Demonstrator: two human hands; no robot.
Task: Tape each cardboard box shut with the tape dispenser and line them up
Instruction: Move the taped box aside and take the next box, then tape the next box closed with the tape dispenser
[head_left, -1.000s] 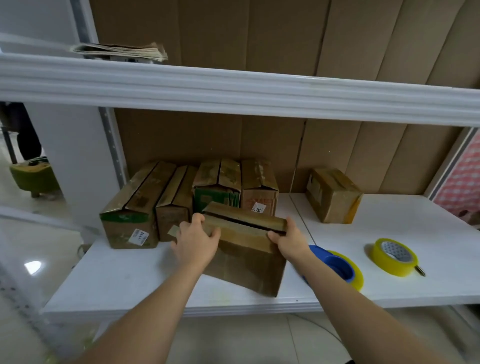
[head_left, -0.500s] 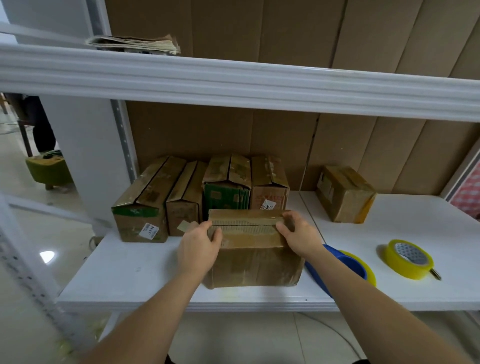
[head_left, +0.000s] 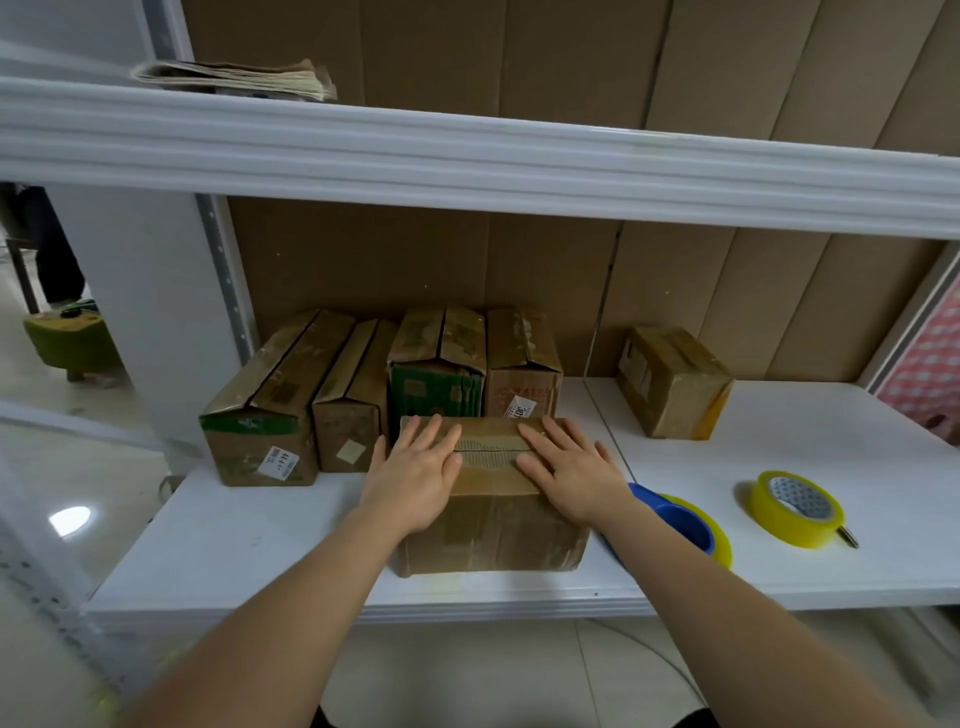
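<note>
Six cardboard boxes; two yellow tape rolls; two hands; one paper stack.

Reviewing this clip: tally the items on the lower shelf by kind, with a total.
Cardboard boxes: 6, four in a back row, one under both hands, one apart at right
Yellow tape rolls: 2, one loose, one on the blue tape dispenser
Tape dispensers: 1
Total: 9
</note>
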